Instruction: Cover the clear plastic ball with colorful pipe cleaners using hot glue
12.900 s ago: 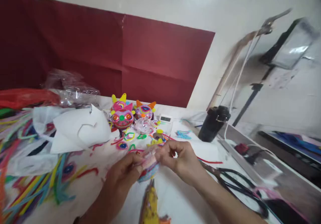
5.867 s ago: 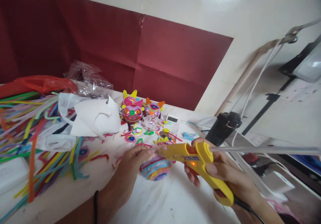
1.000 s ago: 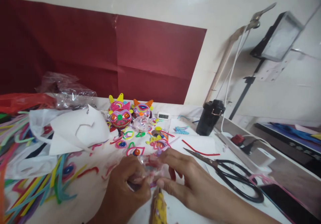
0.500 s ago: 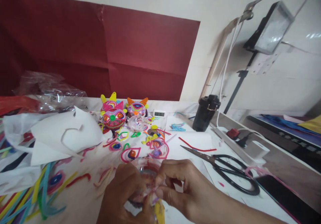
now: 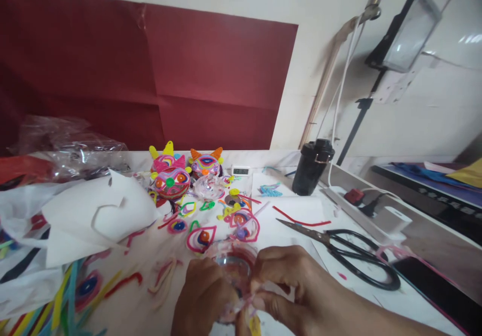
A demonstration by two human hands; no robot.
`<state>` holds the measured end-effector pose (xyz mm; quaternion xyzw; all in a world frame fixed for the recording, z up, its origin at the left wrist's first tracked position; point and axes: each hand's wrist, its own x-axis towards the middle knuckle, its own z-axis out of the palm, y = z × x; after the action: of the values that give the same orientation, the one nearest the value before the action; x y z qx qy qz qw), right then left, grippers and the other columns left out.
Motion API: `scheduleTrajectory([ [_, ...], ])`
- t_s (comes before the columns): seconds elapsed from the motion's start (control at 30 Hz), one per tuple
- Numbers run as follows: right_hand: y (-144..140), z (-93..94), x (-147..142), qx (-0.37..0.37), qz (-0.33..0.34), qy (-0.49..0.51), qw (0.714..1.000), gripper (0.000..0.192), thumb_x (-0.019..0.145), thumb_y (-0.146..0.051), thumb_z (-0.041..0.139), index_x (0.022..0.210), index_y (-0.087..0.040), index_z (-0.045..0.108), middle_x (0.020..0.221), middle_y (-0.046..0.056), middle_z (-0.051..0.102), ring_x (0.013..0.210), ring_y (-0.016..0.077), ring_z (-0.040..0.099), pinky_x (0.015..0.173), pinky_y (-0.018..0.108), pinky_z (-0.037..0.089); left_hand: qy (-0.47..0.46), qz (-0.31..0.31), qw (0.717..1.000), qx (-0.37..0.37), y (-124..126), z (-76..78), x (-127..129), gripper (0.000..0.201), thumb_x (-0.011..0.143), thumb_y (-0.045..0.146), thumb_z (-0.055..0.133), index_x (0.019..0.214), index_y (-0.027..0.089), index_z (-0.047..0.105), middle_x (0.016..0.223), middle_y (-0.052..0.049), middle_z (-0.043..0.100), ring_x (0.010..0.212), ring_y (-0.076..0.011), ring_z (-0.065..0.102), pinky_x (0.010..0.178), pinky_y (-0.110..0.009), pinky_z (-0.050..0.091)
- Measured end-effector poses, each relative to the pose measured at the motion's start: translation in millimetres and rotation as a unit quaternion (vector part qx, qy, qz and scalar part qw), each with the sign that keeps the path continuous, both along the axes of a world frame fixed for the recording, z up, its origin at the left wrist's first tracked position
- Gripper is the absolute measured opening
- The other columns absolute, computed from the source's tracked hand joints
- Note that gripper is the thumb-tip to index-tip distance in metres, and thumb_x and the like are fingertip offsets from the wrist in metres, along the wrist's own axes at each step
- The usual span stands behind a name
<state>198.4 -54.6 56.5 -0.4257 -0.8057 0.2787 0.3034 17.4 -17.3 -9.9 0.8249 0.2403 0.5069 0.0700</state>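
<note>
Low in the head view, my left hand [image 5: 207,293] is closed around the near side of a clear round plastic piece [image 5: 234,255], which is partly hidden behind my fingers. My right hand [image 5: 291,286] pinches a thin pale pink strip [image 5: 247,302] at the near edge of that piece, and the fingertips of both hands nearly meet there. Just below the pinch a bit of yellow material [image 5: 255,324] shows. Beyond the hands lie a pink-edged eye shape [image 5: 201,238] and another eye shape with orange and purple [image 5: 244,224].
Black-handled scissors [image 5: 339,248] lie to the right, near a phone [image 5: 433,288] and a power strip [image 5: 367,215]. A black bottle [image 5: 312,168] stands behind. Colourful masks [image 5: 171,181] sit at the back; white sheets [image 5: 94,215] and fuzzy strips [image 5: 70,296] spread left.
The view has shifted a little, so the hands and plastic piece appear slightly farther right. The right hand keeps its pinch, and the left hand still grips the piece.
</note>
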Motion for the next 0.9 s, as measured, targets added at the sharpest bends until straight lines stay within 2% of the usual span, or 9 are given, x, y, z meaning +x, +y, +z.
scheduleTrajectory([
  [0.1,0,3.1,2,0.025,0.021,-0.047,0.998,0.017,0.083,-0.008,0.055,0.073,-0.015,0.067,0.074,0.004,0.067,0.071,0.0136,0.059,0.065,0.022,0.042,0.019,0.0,1.0,0.018,3,1.0,-2,0.025,0.076,0.003,0.049,0.064,0.021,0.038,0.057,0.004,0.045,0.056,-0.0126,0.042,0.061,-0.029,0.034],
  [0.23,1,1.7,1,0.071,0.033,-0.079,0.994,0.016,0.081,-0.005,0.055,0.078,-0.011,0.07,0.076,0.008,0.069,0.073,0.0161,0.062,0.067,0.025,0.043,0.062,-0.025,0.996,0.057,6,3.1,-4,0.025,0.075,0.004,0.05,0.065,0.022,0.037,0.055,0.005,0.045,0.055,-0.0132,0.043,0.059,-0.029,0.034],
  [0.37,1,1.1,2,0.087,0.047,-0.054,0.994,0.016,0.085,-0.009,0.056,0.078,-0.013,0.07,0.076,0.007,0.07,0.074,0.0154,0.061,0.068,0.024,0.043,0.008,-0.003,0.998,0.061,5,1.4,-1,0.025,0.073,0.004,0.05,0.063,0.022,0.036,0.055,0.004,0.043,0.054,-0.0136,0.041,0.057,-0.03,0.032],
  [0.47,8,3.9,12,0.055,0.062,-0.002,0.997,0.015,0.088,-0.018,0.058,0.08,-0.015,0.071,0.076,0.005,0.071,0.072,0.0137,0.061,0.067,0.023,0.044,-0.012,-0.009,0.998,0.06,3,-1.0,1,0.023,0.072,0.005,0.051,0.063,0.021,0.039,0.056,0.004,0.045,0.055,-0.0134,0.041,0.057,-0.03,0.033],
  [0.5,15,4.9,17,0.049,0.052,0.015,0.997,0.016,0.089,-0.021,0.057,0.082,-0.015,0.071,0.077,0.005,0.071,0.071,0.0133,0.062,0.066,0.022,0.045,-0.016,-0.01,0.998,0.062,3,-2.1,2,0.022,0.071,0.005,0.052,0.063,0.021,0.04,0.056,0.004,0.045,0.055,-0.0134,0.041,0.057,-0.029,0.033],
  [0.57,34,5.2,26,0.085,-0.02,0.026,0.996,0.019,0.091,-0.022,0.054,0.085,-0.014,0.07,0.082,0.007,0.072,0.075,0.0143,0.063,0.071,0.024,0.047,-0.021,-0.009,0.997,0.068,2,-4.9,4,0.022,0.07,0.005,0.053,0.061,0.021,0.04,0.056,0.004,0.045,0.056,-0.0133,0.042,0.058,-0.029,0.035],
  [0.67,77,-1.6,31,0.103,-0.127,-0.13,0.978,0.017,0.091,-0.018,0.051,0.087,-0.015,0.068,0.087,0.006,0.071,0.075,0.0143,0.062,0.07,0.025,0.046,-0.018,-0.001,0.997,0.075,2,-10.1,6,0.022,0.068,0.005,0.053,0.06,0.021,0.04,0.057,0.004,0.046,0.057,-0.0132,0.043,0.059,-0.029,0.036],
  [0.8,134,-22.3,19,0.043,-0.135,-0.204,0.969,0.009,0.085,-0.017,0.061,0.09,-0.015,0.067,0.098,0.007,0.069,0.088,0.0195,0.063,0.081,0.034,0.048,-0.007,0.002,0.996,0.085,3,-13.9,7,0.022,0.067,0.005,0.053,0.06,0.021,0.039,0.056,0.004,0.045,0.055,-0.0133,0.042,0.057,-0.029,0.035],
  [0.9,160,-37.5,8,-0.007,-0.145,-0.225,0.963,0.023,0.09,-0.028,0.057,0.11,-0.016,0.06,0.114,0.008,0.061,0.097,0.021,0.062,0.082,0.041,0.051,0.001,0.007,0.996,0.091,5,-12.7,4,0.022,0.067,0.004,0.052,0.06,0.021,0.039,0.056,0.004,0.045,0.055,-0.0133,0.042,0.057,-0.03,0.035],
])
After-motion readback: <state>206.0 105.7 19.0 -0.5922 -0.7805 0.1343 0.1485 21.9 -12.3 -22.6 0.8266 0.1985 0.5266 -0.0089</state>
